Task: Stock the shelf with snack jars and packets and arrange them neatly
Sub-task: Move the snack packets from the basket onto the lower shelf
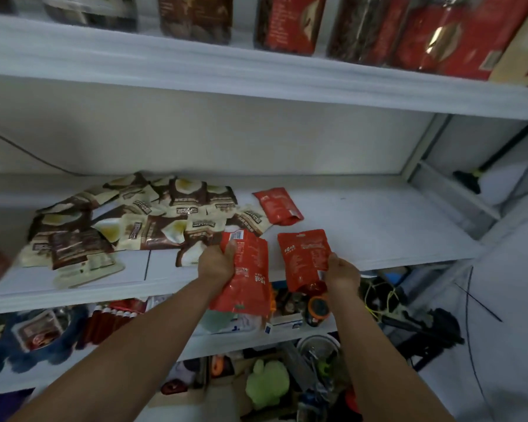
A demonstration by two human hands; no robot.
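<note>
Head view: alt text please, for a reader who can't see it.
A person's left grip holds a stack of red snack packets and the right grip a single red packet at the front of a white shelf. On it lie a loose pile of brown-and-cream packets and another red packet. Jars stand on the shelf above.

Dim, bluish light is pooling brightest on the middle shelf [378, 214] at three o'clock. A gold jar label [442, 38] is glinting at one o'clock. Motion blur is smearing the brown packets [73, 248] at nine o'clock; straight edges are bowing.
</note>
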